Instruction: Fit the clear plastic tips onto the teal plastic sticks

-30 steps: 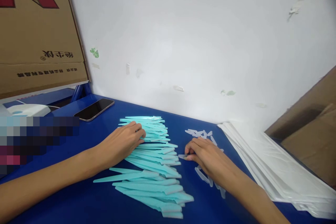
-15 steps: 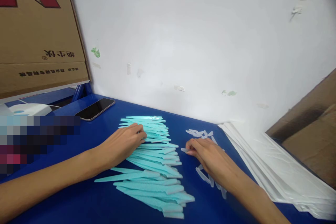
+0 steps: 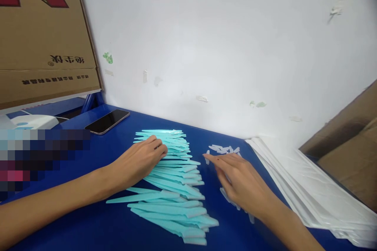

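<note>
A long row of overlapping turquoise plastic pieces lies on the blue table. My left hand rests on the far part of that row, fingers curled down onto the pieces. My right hand hovers to the right of the row, over a scatter of small clear plastic caps. Its thumb and forefinger pinch one small clear cap just above the table.
A dark phone lies at the back left. A cardboard box stands above it. A stack of white sheets runs along the right, with brown cardboard behind it. The white wall closes the back.
My right hand has lifted a little and moved back from the row's edge with a clear cap pinched in its fingertips. My left hand has barely shifted.
</note>
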Tool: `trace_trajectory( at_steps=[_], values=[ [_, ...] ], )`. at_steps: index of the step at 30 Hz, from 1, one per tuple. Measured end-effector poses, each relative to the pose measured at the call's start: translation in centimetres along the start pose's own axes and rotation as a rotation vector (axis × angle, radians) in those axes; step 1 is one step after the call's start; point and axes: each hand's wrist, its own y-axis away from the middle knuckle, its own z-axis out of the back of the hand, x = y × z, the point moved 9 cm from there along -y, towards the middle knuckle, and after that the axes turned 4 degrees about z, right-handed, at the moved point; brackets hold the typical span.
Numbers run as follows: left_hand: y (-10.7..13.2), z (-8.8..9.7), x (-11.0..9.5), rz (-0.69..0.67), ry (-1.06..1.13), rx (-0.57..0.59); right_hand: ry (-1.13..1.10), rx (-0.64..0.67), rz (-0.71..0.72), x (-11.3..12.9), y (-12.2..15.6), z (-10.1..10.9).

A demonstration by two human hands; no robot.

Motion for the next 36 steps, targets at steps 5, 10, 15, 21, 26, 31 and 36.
trace_trajectory(
  at_steps=[5,10,15,21,26,31,36],
  values=[
    [0.1,1.8,-1.1,-0.047,0.068,-0.094,0.002,-0.113,0.085,0.6,-0.2,0.9],
    [0.7,2.5,-2.8,-0.159,0.035,-0.137,-0.006,-0.136,-0.009,0.5,-0.6,1.2],
    [1.0,2.9,-3.7,-0.208,0.031,-0.142,0.007,-0.093,0.011,1.3,-0.7,0.7],
    [1.2,3.2,-3.8,-0.214,0.066,-0.154,0.059,-0.171,0.112,2.3,-0.7,1.3],
    [1.5,3.2,-4.4,-0.241,0.152,-0.141,-0.012,-0.203,0.151,3.7,-0.8,1.1],
    [2.0,2.6,-5.4,-0.258,0.26,-0.066,-0.04,-0.262,0.197,6.1,-1.1,1.2],
    [1.9,2.9,-4.9,-0.241,0.245,-0.113,-0.029,-0.269,0.127,5.8,-1.3,1.5]
  ],
)
